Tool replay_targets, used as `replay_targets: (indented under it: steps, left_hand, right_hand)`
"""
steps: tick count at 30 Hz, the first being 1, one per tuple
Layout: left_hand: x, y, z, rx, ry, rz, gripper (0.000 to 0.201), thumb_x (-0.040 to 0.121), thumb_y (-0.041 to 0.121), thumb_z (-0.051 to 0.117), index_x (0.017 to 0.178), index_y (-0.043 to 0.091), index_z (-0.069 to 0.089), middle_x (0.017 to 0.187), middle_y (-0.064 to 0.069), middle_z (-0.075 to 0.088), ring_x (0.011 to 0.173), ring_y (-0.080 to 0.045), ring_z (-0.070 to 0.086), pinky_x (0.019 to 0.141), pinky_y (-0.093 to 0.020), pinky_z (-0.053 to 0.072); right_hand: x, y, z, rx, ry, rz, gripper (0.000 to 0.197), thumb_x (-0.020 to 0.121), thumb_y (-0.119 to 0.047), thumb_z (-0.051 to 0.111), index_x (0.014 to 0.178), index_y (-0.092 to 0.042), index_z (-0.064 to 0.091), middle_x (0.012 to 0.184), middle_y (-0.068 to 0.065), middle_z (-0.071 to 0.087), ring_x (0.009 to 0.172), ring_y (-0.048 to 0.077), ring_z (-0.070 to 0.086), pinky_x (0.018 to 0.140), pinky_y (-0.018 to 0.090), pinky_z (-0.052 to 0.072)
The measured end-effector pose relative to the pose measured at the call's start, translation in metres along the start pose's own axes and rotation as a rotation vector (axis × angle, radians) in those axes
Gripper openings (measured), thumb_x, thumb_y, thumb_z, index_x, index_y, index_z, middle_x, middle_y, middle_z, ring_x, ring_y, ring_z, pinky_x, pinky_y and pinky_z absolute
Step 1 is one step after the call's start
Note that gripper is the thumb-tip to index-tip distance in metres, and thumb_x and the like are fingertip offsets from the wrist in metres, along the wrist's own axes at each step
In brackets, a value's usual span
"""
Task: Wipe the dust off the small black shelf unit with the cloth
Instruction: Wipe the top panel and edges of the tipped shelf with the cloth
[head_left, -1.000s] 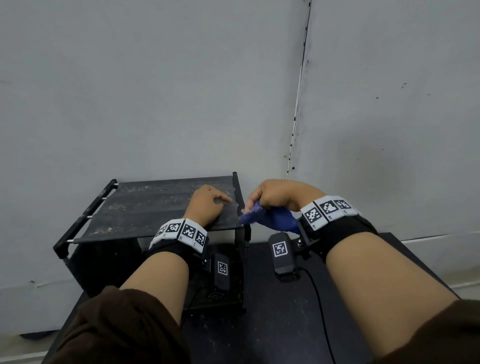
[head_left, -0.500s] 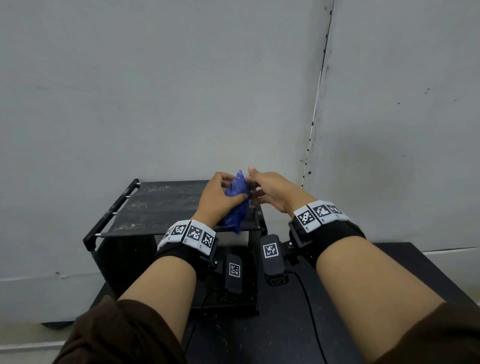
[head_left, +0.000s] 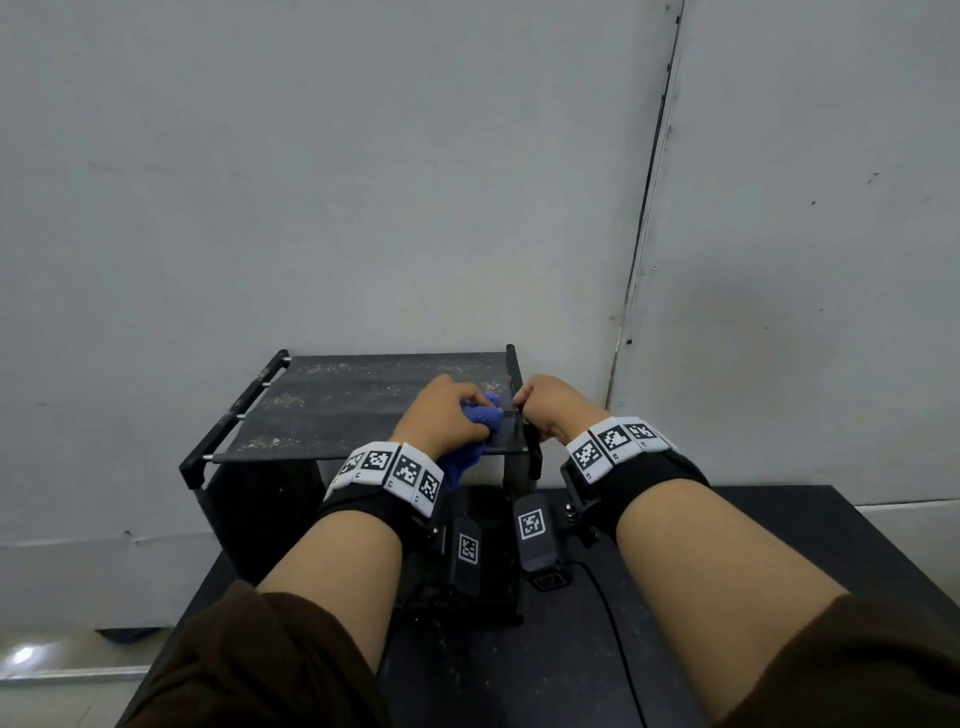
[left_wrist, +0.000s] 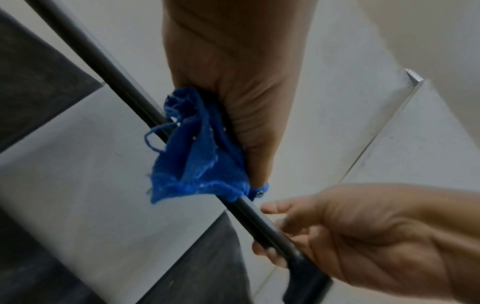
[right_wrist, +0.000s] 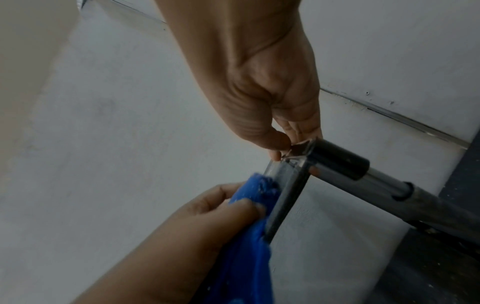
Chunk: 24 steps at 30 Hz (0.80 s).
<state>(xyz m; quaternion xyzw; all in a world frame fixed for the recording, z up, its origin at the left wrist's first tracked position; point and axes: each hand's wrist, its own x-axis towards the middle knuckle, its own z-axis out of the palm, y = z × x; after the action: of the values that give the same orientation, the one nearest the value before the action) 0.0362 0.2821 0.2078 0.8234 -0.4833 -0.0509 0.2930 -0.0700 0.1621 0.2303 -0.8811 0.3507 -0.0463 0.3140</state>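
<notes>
The small black shelf unit (head_left: 363, 405) stands on a black table against the wall, with pale dust across its top panel. My left hand (head_left: 447, 415) grips a crumpled blue cloth (head_left: 480, 415) and holds it on the right edge of the top panel. In the left wrist view the cloth (left_wrist: 197, 164) hangs over the black side rail (left_wrist: 259, 214). My right hand (head_left: 550, 405) holds that rail just to the right of the cloth. Its fingers (left_wrist: 272, 253) curl round the bar. In the right wrist view the right hand (right_wrist: 272, 102) pinches the rail (right_wrist: 285, 195) near the corner post (right_wrist: 337, 162).
The black table (head_left: 779, 571) reaches out to the right and front of the shelf unit. A grey wall with a vertical seam (head_left: 644, 208) stands right behind. A thin cable (head_left: 613, 634) runs over the table near my right forearm. Pale floor (head_left: 52, 691) shows at lower left.
The blue cloth passed from my right hand to my left. The left hand brought it down onto the shelf's right edge, and the right hand took hold of the side rail.
</notes>
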Motion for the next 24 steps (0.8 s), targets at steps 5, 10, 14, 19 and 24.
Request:
replay_targets:
  steps: [5, 10, 14, 19, 24]
  left_hand:
    - [-0.007, -0.014, -0.013, -0.022, 0.216, -0.092, 0.025, 0.072, 0.027, 0.067, 0.096, 0.028, 0.063, 0.105, -0.005, 0.051, 0.093, -0.023, 0.057, 0.088, -0.034, 0.048]
    - [-0.009, 0.007, 0.001, -0.030, -0.068, 0.126, 0.030, 0.076, 0.022, 0.068, 0.105, 0.028, 0.067, 0.106, -0.003, 0.059, 0.101, -0.019, 0.057, 0.087, -0.026, 0.042]
    - [-0.009, -0.006, 0.001, 0.055, -0.053, 0.039, 0.030, 0.071, 0.032, 0.065, 0.100, 0.038, 0.066, 0.105, 0.004, 0.057, 0.103, -0.023, 0.055, 0.094, -0.040, 0.047]
    - [-0.011, -0.027, -0.017, 0.150, 0.183, -0.082, 0.027, 0.070, 0.035, 0.060, 0.096, 0.036, 0.066, 0.100, 0.003, 0.059, 0.101, -0.026, 0.052, 0.092, -0.039, 0.046]
    - [0.002, -0.018, -0.015, -0.032, 0.308, -0.065, 0.032, 0.075, 0.026, 0.060, 0.107, 0.030, 0.064, 0.112, -0.004, 0.053, 0.100, -0.023, 0.054, 0.093, -0.032, 0.044]
  right_hand:
    - [-0.002, -0.002, -0.002, -0.057, -0.010, -0.003, 0.021, 0.093, -0.002, 0.043, 0.103, -0.021, 0.048, 0.101, 0.007, 0.046, 0.092, 0.016, 0.044, 0.101, 0.037, 0.046]
    - [-0.002, -0.006, -0.001, -0.113, -0.027, -0.004, 0.022, 0.091, -0.001, 0.046, 0.103, -0.019, 0.050, 0.100, 0.009, 0.049, 0.091, 0.017, 0.046, 0.101, 0.037, 0.048]
    - [-0.004, -0.007, -0.002, -0.110, -0.039, 0.002, 0.021, 0.092, -0.001, 0.046, 0.100, -0.020, 0.045, 0.100, 0.009, 0.048, 0.091, 0.016, 0.047, 0.100, 0.036, 0.048]
    - [-0.005, -0.010, -0.003, -0.140, -0.066, 0.005, 0.024, 0.093, -0.003, 0.043, 0.107, -0.021, 0.049, 0.102, 0.009, 0.047, 0.100, 0.024, 0.054, 0.104, 0.036, 0.046]
    - [-0.003, -0.011, -0.004, -0.138, -0.067, 0.028, 0.020, 0.095, -0.004, 0.041, 0.106, -0.021, 0.044, 0.102, 0.009, 0.044, 0.099, 0.025, 0.053, 0.102, 0.035, 0.044]
